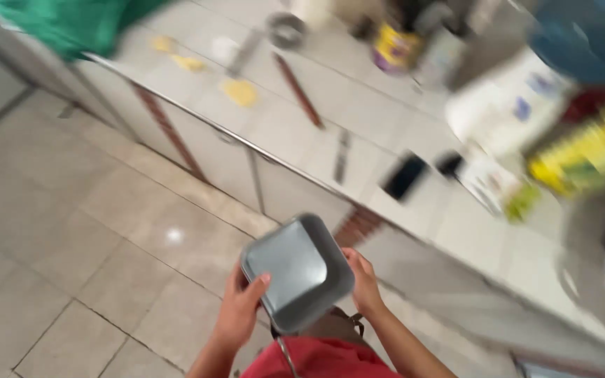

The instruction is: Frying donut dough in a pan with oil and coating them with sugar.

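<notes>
A grey square pan (295, 269) with rounded corners is held in front of my body, tilted, over the tiled floor. My left hand (241, 308) grips its near left edge, thumb on the rim. At the pan's right edge, my right hand (363, 280) holds on with fingers curled behind it. Nothing lies inside the pan. The whole picture is blurred by motion.
A white tiled counter (330, 105) runs from upper left to right, with a metal rail along its front. On it lie a brown stick (299, 89), a knife (342, 155), a dark phone (405, 176), a yellow tin (395, 46), yellow scraps and packages. A green cloth (64, 24) hangs at the far left.
</notes>
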